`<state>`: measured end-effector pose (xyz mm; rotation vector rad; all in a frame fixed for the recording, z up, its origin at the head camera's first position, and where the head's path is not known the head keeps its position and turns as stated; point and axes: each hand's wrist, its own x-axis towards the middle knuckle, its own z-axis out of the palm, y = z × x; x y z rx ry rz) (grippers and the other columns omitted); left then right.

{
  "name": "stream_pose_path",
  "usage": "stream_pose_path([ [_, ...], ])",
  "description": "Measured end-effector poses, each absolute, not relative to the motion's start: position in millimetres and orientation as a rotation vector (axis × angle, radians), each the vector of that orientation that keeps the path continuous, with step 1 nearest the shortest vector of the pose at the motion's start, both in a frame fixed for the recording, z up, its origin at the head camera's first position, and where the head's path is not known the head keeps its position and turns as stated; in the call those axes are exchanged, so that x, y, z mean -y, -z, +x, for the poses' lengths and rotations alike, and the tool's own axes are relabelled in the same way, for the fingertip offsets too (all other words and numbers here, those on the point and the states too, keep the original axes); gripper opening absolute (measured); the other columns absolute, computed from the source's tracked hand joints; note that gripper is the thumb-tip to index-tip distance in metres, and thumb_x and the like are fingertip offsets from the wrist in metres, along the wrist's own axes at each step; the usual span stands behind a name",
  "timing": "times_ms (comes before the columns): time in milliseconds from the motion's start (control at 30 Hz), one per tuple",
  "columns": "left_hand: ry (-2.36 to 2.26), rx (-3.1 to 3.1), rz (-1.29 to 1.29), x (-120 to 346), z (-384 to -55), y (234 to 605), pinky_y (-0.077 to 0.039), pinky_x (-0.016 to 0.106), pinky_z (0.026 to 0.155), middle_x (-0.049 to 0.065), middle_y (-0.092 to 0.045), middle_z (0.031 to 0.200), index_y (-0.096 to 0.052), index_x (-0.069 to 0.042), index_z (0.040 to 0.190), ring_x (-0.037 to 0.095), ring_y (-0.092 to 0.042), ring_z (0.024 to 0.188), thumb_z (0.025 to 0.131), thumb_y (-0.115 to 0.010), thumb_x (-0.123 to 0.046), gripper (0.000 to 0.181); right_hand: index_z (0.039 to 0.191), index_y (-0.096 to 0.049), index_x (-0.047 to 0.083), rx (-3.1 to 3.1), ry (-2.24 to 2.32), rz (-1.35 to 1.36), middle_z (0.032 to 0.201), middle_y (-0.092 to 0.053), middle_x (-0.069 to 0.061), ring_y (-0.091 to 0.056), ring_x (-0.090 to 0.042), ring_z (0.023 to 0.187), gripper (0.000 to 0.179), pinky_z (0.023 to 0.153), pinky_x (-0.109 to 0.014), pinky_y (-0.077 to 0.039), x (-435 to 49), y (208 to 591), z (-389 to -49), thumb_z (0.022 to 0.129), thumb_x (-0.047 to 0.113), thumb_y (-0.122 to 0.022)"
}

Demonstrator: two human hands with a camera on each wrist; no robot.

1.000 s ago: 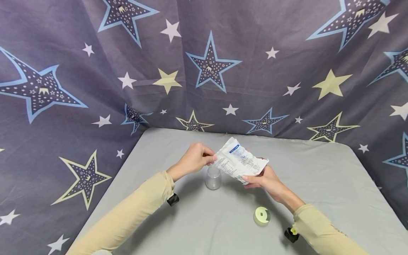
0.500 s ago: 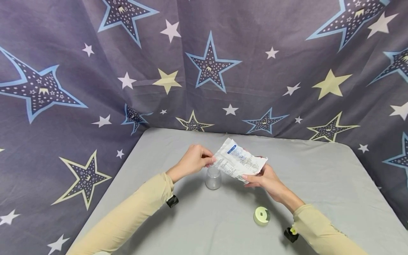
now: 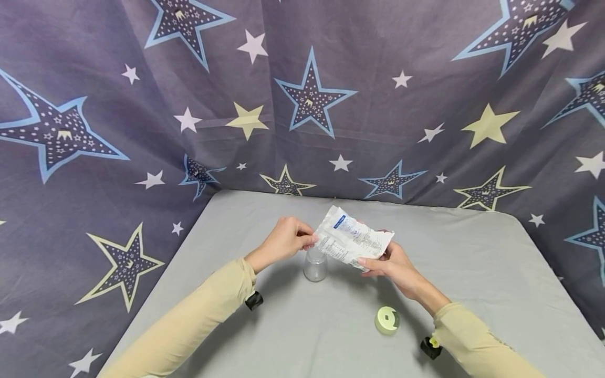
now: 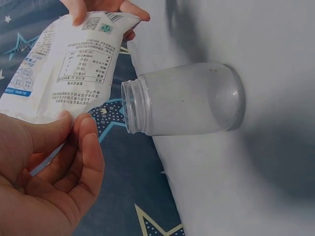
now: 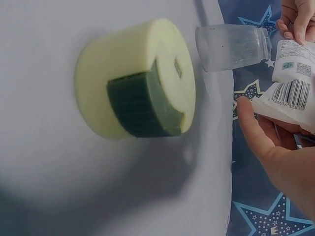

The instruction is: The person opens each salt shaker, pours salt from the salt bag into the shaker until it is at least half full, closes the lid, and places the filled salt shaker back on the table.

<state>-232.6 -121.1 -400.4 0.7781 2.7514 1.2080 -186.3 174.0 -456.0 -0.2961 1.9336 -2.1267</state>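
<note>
White packet [image 3: 352,239], long axis slanting left to right; left grip [image 3: 285,240] pinches corner, right grip [image 3: 391,266] clasps other end.

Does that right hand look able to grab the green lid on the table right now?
Probably not yet: the right hand is holding the packet. The green lid sits nearby with nothing covering it, so it looks within reach once that hand lets go.

jar [image 3: 315,266] on table [image 3: 283,331] | lid [image 3: 387,320] on table, before and right of jar | packet [image 3: 352,240] above table | curtain [image 3: 373,121] behind table
</note>
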Motion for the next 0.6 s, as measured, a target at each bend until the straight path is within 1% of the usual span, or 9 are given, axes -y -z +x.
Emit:
stream_pose_path([
  [200,-1.205,-2.766,0.777,122.0,-232.1,399.8,-0.050,0.022,0.057,-0.003,-0.073,0.071,-0.084,-0.007,0.091,0.006,-0.064,0.061,0.096,-0.078,-0.007,0.008,0.137,-0.048,0.000,-1.973,2.112,-0.303,0.119,-0.068,-0.016,-0.072,-0.026,0.097,0.056,0.086,-0.059,-0.058,-173.4,453.5,-186.2,0.091,-0.001,-0.079],
  [467,-1.213,-2.757,0.769,123.9,-232.2,402.3,-0.049,0.022,0.055,-0.005,-0.072,0.069,-0.084,-0.006,0.092,0.005,-0.063,0.060,0.096,-0.078,-0.008,0.007,0.134,-0.051,0.000,-2.013,2.096,-0.280,0.117,-0.068,-0.014,-0.072,-0.025,0.096,0.053,0.085,-0.056,-0.059,-171.8,451.1,-185.2,0.090,0.001,-0.080],
  [600,-1.221,-2.755,0.766,124.5,-233.5,404.1,-0.049,0.022,0.055,-0.006,-0.072,0.069,-0.084,-0.006,0.093,0.005,-0.064,0.061,0.096,-0.079,-0.008,0.007,0.135,-0.051,-0.003,-2.026,2.094,-0.287,0.117,-0.068,-0.014,-0.072,-0.024,0.095,0.052,0.083,-0.053,-0.060,-171.2,449.9,-185.2,0.091,0.001,-0.079],
])
